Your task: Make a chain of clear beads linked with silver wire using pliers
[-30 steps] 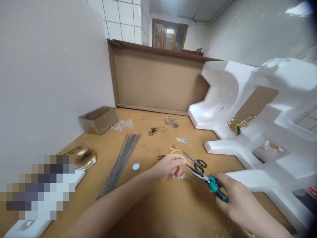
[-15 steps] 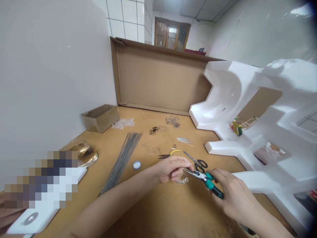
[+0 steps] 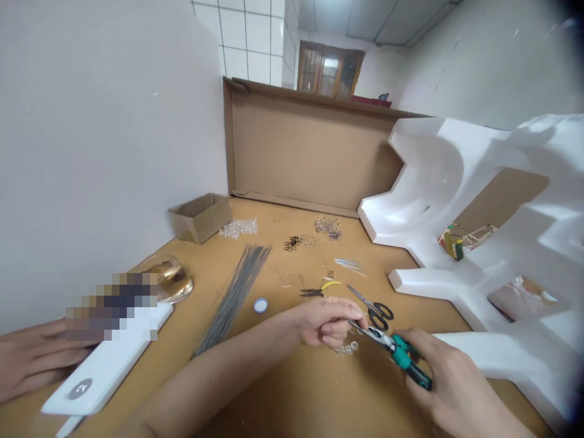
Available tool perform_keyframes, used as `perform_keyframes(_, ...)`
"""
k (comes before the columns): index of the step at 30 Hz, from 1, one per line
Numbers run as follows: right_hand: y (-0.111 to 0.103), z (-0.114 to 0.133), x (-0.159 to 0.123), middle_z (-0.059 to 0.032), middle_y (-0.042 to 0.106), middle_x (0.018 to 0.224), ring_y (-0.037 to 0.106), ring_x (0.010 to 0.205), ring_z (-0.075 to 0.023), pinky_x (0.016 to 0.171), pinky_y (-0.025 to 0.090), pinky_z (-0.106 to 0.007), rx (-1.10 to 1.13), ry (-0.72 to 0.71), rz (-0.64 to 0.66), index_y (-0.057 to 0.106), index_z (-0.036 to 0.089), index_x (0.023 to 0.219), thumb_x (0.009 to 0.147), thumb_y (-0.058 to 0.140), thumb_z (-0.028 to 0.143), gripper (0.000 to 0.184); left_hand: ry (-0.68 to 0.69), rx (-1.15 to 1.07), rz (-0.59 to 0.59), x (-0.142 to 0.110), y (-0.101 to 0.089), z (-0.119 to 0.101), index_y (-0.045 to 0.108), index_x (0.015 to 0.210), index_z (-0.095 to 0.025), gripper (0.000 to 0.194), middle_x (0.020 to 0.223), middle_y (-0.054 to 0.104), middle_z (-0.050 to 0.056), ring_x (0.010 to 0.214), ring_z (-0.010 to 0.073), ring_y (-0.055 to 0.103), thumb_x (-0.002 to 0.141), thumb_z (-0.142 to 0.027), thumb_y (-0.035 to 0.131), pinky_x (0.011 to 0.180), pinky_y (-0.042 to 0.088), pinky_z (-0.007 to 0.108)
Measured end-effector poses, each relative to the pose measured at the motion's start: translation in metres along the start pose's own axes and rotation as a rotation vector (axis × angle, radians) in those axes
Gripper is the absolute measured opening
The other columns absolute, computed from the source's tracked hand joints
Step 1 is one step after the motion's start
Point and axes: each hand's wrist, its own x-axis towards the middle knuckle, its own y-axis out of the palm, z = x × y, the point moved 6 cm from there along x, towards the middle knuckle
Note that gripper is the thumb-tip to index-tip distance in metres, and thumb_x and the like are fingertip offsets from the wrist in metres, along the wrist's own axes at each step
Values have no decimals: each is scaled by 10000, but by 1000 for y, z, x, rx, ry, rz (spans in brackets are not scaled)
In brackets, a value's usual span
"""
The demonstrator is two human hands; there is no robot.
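Pliers meet fingertips: a right hand works green-handled pliers at the pinch of the left hand, a step that looks like gripping or bending something fine.

The right grip is wrapped around the handles; the left is pinched at thumb and forefinger, its contents too small to tell. Clear beads show just below the left hand, at 5 o'clock. The next move seems to call for a steady pinch. Across the brown surface, scissors lie at 2 o'clock, yellow-handled pliers at 11, grey wires toward 10; another person's hand is near 9. Beyond, a cardboard panel stands at 12, white foam from 1 to 3.
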Motion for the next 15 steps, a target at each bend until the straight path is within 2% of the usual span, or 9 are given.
perform_keyframes(15, -5, 5, -1, -25, 631, 818, 605, 700, -193, 601, 455, -291, -88, -82, -70, 552, 244, 938, 664, 447, 117, 320, -24, -8, 89, -3, 1, 1, 586, 758, -105, 144, 286, 297, -105, 262, 27, 129, 768, -246, 556, 327, 139, 168)
